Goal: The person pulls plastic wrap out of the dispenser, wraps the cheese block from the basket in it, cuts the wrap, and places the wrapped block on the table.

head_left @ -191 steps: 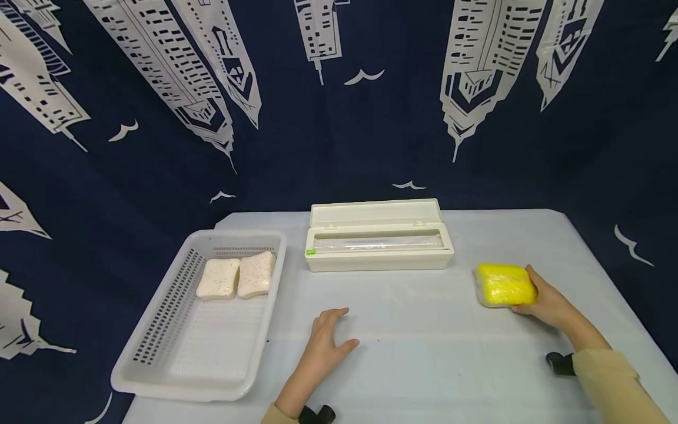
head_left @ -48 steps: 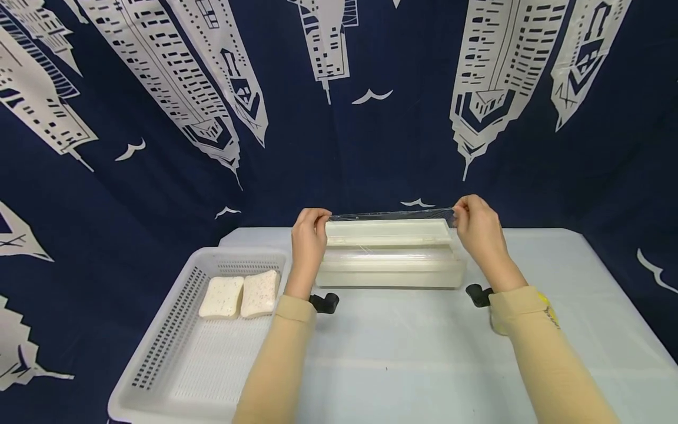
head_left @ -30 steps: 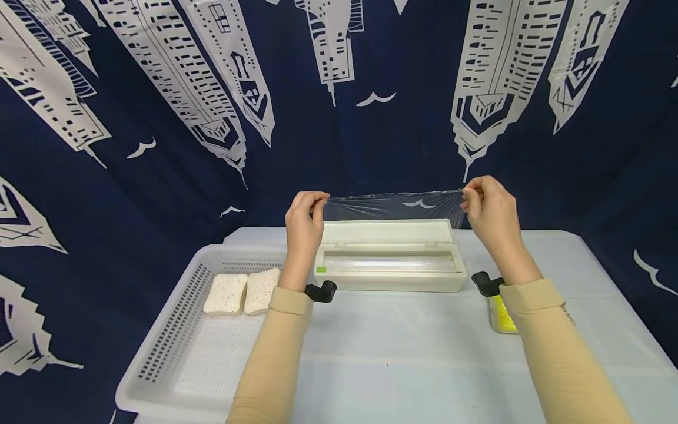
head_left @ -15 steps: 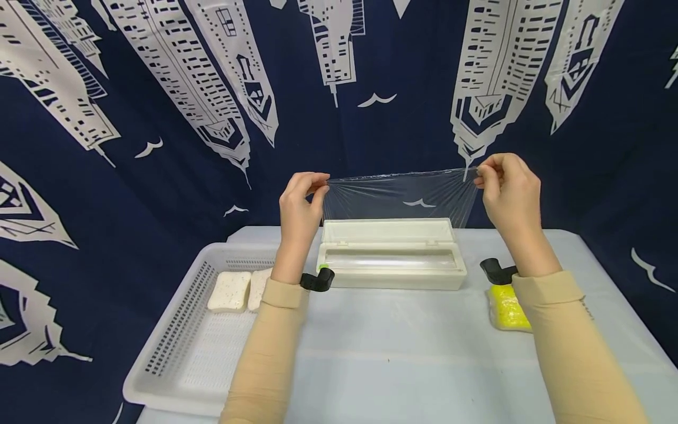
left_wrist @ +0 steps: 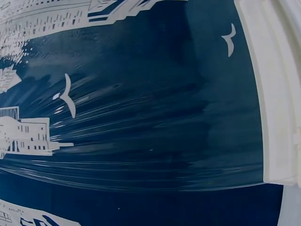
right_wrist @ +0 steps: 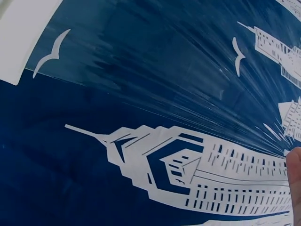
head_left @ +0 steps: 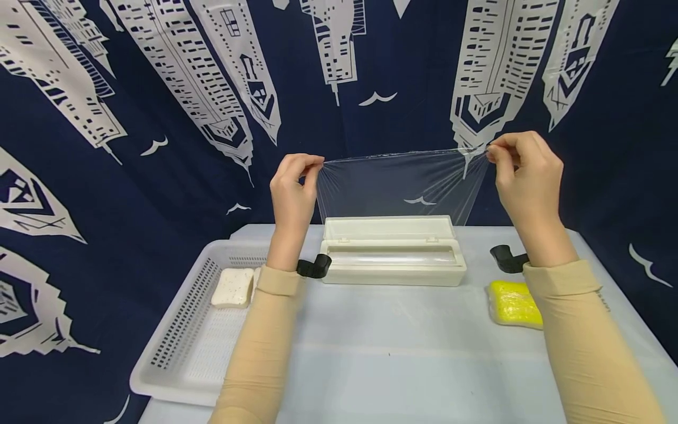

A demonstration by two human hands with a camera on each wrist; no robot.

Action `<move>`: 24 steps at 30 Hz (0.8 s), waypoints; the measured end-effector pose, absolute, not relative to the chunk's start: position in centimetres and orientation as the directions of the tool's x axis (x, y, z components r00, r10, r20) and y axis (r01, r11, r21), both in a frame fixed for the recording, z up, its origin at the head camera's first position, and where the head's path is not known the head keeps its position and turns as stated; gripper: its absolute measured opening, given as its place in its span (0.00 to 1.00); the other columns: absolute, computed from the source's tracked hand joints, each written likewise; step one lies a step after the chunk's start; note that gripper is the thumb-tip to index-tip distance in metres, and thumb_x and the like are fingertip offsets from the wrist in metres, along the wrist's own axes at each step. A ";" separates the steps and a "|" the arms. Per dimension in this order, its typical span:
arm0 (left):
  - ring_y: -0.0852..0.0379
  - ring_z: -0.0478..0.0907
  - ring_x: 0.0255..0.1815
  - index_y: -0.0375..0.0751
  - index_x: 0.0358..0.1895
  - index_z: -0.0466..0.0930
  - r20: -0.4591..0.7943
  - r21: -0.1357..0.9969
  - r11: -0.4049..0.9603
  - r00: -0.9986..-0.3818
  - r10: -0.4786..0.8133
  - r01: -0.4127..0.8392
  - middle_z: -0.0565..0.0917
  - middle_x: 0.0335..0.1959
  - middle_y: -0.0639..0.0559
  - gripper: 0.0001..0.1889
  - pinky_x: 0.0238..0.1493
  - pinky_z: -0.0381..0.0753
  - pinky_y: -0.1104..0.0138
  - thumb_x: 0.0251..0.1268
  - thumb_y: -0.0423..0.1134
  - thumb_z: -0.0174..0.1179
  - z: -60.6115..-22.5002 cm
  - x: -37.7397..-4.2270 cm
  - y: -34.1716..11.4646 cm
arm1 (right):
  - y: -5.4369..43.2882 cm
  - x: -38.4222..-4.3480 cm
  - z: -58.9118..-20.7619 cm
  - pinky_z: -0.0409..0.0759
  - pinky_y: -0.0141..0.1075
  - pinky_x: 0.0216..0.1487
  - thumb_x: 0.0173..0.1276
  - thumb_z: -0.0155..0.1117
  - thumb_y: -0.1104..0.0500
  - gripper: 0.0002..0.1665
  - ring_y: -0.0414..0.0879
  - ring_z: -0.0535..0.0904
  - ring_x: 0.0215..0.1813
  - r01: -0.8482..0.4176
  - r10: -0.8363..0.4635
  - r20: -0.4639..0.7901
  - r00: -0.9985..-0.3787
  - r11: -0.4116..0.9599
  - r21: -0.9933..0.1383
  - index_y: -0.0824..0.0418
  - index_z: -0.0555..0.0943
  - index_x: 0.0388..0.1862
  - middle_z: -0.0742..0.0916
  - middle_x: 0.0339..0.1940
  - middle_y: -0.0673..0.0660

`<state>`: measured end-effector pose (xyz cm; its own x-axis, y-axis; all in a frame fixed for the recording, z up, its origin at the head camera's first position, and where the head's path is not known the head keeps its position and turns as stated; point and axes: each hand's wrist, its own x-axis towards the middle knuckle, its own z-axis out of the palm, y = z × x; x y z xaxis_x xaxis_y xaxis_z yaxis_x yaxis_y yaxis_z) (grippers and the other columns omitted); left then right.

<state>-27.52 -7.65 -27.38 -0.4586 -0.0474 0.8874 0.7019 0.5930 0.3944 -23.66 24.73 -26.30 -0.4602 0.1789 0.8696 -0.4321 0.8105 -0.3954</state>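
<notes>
A clear sheet of plastic wrap [head_left: 386, 182] is stretched upward behind the raised lid of a white wrap dispenser box [head_left: 392, 277]. My left hand [head_left: 293, 191] pinches the sheet's upper left corner between thumb and fingers. At the upper right corner, slightly higher, my right hand [head_left: 532, 176] pinches it the same way. Creases fan out from both pinched corners. The left wrist view shows the plastic wrap [left_wrist: 155, 117] running to the white lid [left_wrist: 273, 94], with no hand in sight. In the right wrist view a fingertip [right_wrist: 294, 172] shows beside the creased film [right_wrist: 188, 70].
A white perforated basket [head_left: 159, 359] stands at left, holding bread slices [head_left: 233, 287], one mostly hidden by the left sleeve. A yellow film-wrapped block [head_left: 514, 303] lies at right, partly behind the right sleeve. A dark blue printed curtain [head_left: 328, 135] hangs behind the white table [head_left: 402, 377].
The right hand earlier held the yellow block, which now lies on the table. Both hands then pinched the plastic wrap at the box and have raised it, spreading apart.
</notes>
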 end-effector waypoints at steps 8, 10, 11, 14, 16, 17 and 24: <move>0.50 0.83 0.42 0.33 0.40 0.87 0.886 0.411 0.573 -0.458 -0.070 0.709 0.84 0.39 0.42 0.05 0.48 0.83 0.70 0.64 0.31 0.65 -26.8 -26.7 -8.2 | 24.5 -22.3 -25.4 0.67 0.10 0.49 0.71 0.62 0.60 0.13 0.47 0.80 0.41 -0.452 0.158 0.892 -0.424 0.816 -0.360 0.72 0.83 0.41 0.85 0.38 0.67; 0.50 0.83 0.42 0.33 0.40 0.87 0.885 0.406 0.584 -0.461 -0.060 0.703 0.84 0.40 0.41 0.06 0.47 0.83 0.70 0.64 0.31 0.65 -26.8 -26.4 -8.4 | 24.5 -21.9 -25.3 0.67 0.10 0.50 0.69 0.65 0.61 0.12 0.48 0.80 0.43 -0.451 0.147 0.886 -0.439 0.817 -0.359 0.71 0.84 0.42 0.85 0.39 0.66; 0.50 0.83 0.41 0.33 0.40 0.87 0.885 0.401 0.595 -0.463 -0.054 0.697 0.84 0.40 0.42 0.06 0.47 0.83 0.70 0.64 0.31 0.65 -26.8 -26.2 -8.5 | 24.5 -21.6 -25.4 0.65 0.10 0.50 0.67 0.66 0.62 0.11 0.51 0.80 0.44 -0.451 0.135 0.884 -0.447 0.820 -0.353 0.71 0.85 0.42 0.84 0.39 0.66; 0.50 0.83 0.40 0.34 0.39 0.87 0.883 0.379 0.632 -0.469 -0.028 0.676 0.83 0.40 0.42 0.05 0.45 0.83 0.68 0.64 0.32 0.65 -26.9 -25.6 -8.9 | 24.5 -20.6 -25.4 0.61 0.11 0.48 0.63 0.69 0.66 0.09 0.57 0.78 0.44 -0.443 0.104 0.882 -0.460 0.834 -0.330 0.71 0.86 0.41 0.83 0.39 0.67; 0.50 0.82 0.39 0.35 0.38 0.87 0.882 0.361 0.654 -0.471 -0.007 0.665 0.83 0.39 0.42 0.05 0.44 0.83 0.67 0.64 0.32 0.65 -26.9 -25.1 -9.2 | 24.4 -19.8 -25.4 0.57 0.14 0.45 0.62 0.69 0.69 0.08 0.59 0.76 0.43 -0.437 0.091 0.883 -0.460 0.843 -0.314 0.72 0.86 0.39 0.82 0.38 0.68; 0.50 0.82 0.38 0.35 0.38 0.87 0.882 0.351 0.662 -0.470 0.004 0.663 0.83 0.39 0.43 0.04 0.43 0.83 0.66 0.65 0.32 0.64 -27.0 -24.9 -9.3 | 24.4 -19.4 -25.3 0.56 0.15 0.44 0.62 0.69 0.70 0.07 0.59 0.75 0.42 -0.434 0.083 0.885 -0.459 0.848 -0.305 0.73 0.86 0.39 0.82 0.37 0.69; 0.51 0.81 0.35 0.36 0.35 0.85 0.904 0.247 0.676 -0.417 0.098 0.694 0.84 0.33 0.44 0.01 0.38 0.82 0.63 0.62 0.30 0.66 -28.0 -23.1 -10.3 | 25.1 -17.1 -26.0 0.57 0.12 0.44 0.60 0.71 0.69 0.07 0.46 0.72 0.37 -0.415 0.052 0.861 -0.506 0.861 -0.295 0.72 0.85 0.36 0.83 0.35 0.67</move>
